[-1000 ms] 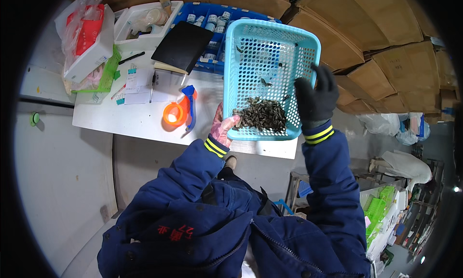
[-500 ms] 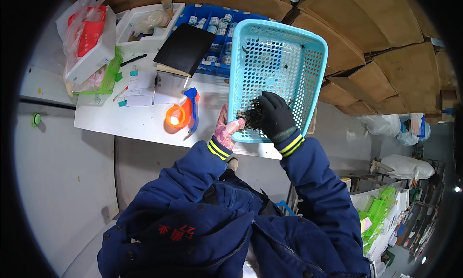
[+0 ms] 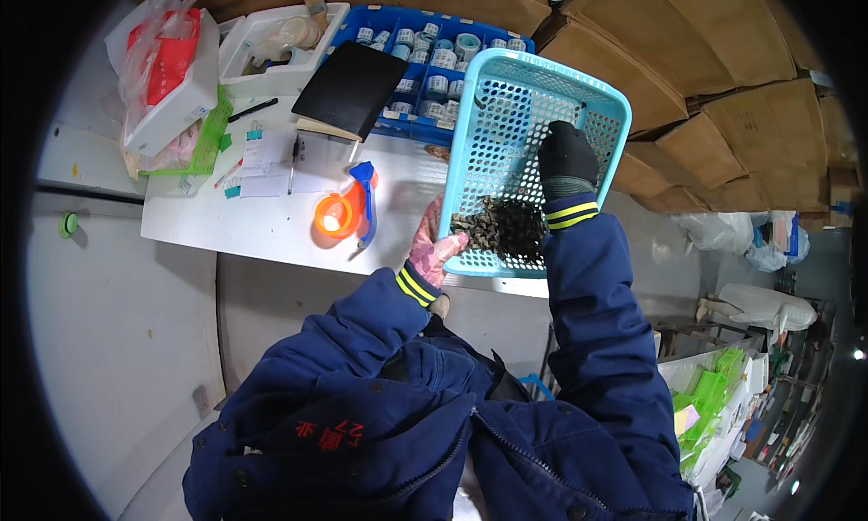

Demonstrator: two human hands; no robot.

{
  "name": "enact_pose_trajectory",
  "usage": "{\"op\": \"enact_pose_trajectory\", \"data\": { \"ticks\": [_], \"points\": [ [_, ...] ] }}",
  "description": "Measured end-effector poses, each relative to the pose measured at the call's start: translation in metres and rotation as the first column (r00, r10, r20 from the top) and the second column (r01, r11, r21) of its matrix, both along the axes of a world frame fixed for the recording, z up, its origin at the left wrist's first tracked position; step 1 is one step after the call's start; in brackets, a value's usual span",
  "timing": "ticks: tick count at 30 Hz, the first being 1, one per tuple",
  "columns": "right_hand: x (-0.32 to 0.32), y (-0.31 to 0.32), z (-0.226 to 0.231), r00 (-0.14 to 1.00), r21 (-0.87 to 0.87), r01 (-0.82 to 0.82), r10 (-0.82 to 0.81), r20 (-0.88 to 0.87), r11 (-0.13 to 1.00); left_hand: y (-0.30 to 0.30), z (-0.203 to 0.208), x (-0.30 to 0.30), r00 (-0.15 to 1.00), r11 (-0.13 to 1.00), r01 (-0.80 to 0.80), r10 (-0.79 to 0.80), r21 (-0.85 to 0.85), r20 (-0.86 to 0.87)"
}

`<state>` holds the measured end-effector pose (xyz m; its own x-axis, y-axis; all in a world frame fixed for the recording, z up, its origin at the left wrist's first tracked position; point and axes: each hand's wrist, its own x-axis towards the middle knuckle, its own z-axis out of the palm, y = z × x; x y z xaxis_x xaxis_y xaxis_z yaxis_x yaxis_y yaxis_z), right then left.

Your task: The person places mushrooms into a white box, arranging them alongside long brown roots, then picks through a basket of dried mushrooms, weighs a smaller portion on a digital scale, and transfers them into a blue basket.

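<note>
A light blue perforated plastic basket [image 3: 461, 141] is tilted at the edge of the white table. My left hand [image 3: 432, 250], in a pink patterned glove, is closed on its near left rim, the thumb inside. Dark, shredded-looking dried pieces [image 3: 506, 231] lie heaped in the basket's near end, beside that thumb. My right hand [image 3: 568, 156], in a black glove, is inside the basket by the right wall, beyond the heap. Its fingers are curled, and whatever they hold, if anything, is hidden.
Left of the basket sit an orange ring-shaped object [image 3: 335, 215] and a blue-handled tool [image 3: 368, 204]. Behind them lie a black notebook [image 3: 351, 89], papers with a pen, and a blue divided tray [image 3: 398, 127] of labelled rolls. Cardboard boxes [image 3: 750, 127] line the right side.
My right hand has moved off the dark heap, farther away and to the right, uncovering it. The basket has shifted slightly right with my left hand still on its rim.
</note>
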<state>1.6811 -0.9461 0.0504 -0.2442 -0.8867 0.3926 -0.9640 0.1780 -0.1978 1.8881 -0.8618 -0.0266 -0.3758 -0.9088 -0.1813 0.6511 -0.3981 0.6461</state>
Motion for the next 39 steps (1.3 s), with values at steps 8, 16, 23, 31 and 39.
{"op": "enact_pose_trajectory", "data": {
  "ticks": [8,16,23,31,39],
  "points": [
    [0.004,0.029,-0.001,0.918,-0.073,-0.122,0.141,0.371,0.99,-0.001,0.008,0.005,1.0,0.999,-0.009,0.009,0.037,0.018],
    [0.058,0.005,0.019,0.86,-0.144,-0.292,0.325,0.394,0.946,0.003,-0.002,0.003,0.998,0.999,0.032,-0.035,0.044,0.06],
    [0.062,-0.024,0.032,0.979,0.187,-0.092,0.055,0.196,0.978,0.015,0.004,0.004,0.993,0.998,0.061,-0.064,0.033,0.101],
    [0.044,0.03,0.008,0.7,0.167,-0.516,0.302,0.647,0.84,0.007,0.001,0.012,0.993,0.995,0.087,-0.09,0.042,0.073],
    [-0.001,0.049,0.043,0.867,0.098,-0.26,0.188,0.461,0.961,0.007,-0.001,0.01,0.999,0.997,0.04,-0.042,0.058,0.023]
  ]
}}
